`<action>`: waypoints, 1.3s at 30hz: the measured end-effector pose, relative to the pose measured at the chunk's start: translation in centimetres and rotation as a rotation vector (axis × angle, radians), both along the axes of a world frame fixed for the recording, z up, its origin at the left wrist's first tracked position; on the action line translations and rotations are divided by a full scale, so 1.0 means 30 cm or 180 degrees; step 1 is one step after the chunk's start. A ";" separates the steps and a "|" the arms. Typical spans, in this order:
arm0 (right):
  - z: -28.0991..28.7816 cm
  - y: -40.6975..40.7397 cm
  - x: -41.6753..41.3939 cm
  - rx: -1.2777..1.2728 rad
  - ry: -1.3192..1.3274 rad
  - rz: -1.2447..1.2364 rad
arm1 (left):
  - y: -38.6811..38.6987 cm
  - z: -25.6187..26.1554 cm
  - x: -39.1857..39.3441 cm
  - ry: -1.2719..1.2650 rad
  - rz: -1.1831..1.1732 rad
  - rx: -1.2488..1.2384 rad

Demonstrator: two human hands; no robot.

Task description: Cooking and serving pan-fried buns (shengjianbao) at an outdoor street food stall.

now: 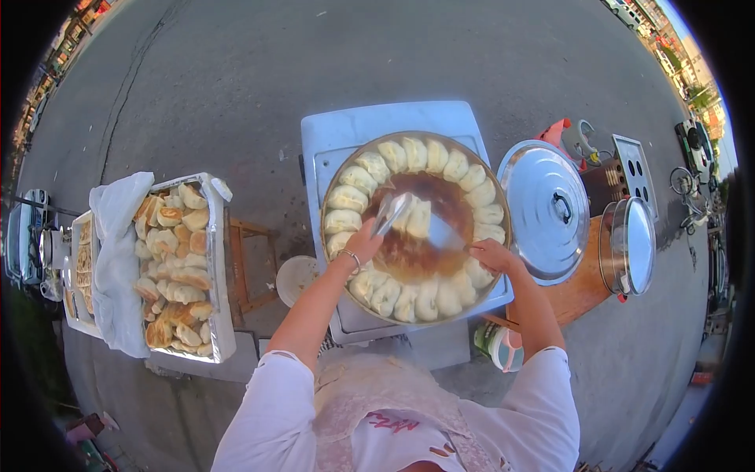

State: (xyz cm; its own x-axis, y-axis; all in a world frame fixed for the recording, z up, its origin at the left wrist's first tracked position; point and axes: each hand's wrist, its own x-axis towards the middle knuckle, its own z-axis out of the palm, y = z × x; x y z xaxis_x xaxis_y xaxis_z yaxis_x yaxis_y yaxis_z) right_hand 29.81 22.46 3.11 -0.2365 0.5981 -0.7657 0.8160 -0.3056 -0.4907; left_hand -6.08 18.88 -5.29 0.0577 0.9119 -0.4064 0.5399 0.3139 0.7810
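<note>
A large round pan (pixel 324 236) stands in front of me, with a ring of pale, folded dumplings (pixel 346 198) along its wall. Brown, glossy liquid or oil (pixel 407 259) covers the middle of the pan's floor. My left hand (pixel 364 243) grips metal tongs (pixel 391 213), whose tips reach towards a few dumplings (pixel 417 218) near the pan's centre. From the right side, my right hand (pixel 493 256) holds a spatula (pixel 446 233); its blurred flat blade lies close to those same dumplings. Whether either tool touches them is hard to tell.
A pale blue stove table (pixel 389 116) carries the pan. At right, a large metal lid (pixel 540 206) leans beside it near a steel pot (pixel 640 245). At left stands a foil-lined box (pixel 221 283) of browned buns (pixel 177 242), partly under a white cloth (pixel 118 265). A bucket (pixel 508 349) sits low at right.
</note>
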 end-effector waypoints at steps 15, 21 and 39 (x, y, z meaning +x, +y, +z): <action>0.339 -0.029 -0.445 0.0932 0.0538 0.0900 | -0.291 0.283 -0.158 -0.0414 0.0785 0.0897; 0.453 -0.108 -0.932 0.0697 0.0609 0.1430 | -0.617 0.386 -0.508 0.0102 0.1693 0.1076; 0.262 -0.464 -2.096 0.0048 0.1159 0.2396 | -1.187 0.332 -1.437 0.0503 0.2956 0.0865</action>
State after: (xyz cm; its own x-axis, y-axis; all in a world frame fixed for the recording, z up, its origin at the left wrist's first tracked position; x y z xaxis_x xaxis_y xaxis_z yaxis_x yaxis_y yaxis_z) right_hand -33.08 8.53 10.97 -0.8080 0.1910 -0.5574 0.5892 0.2664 -0.7628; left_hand -49.19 -16.73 4.68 -0.7671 0.6307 -0.1173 0.2736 0.4870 0.8294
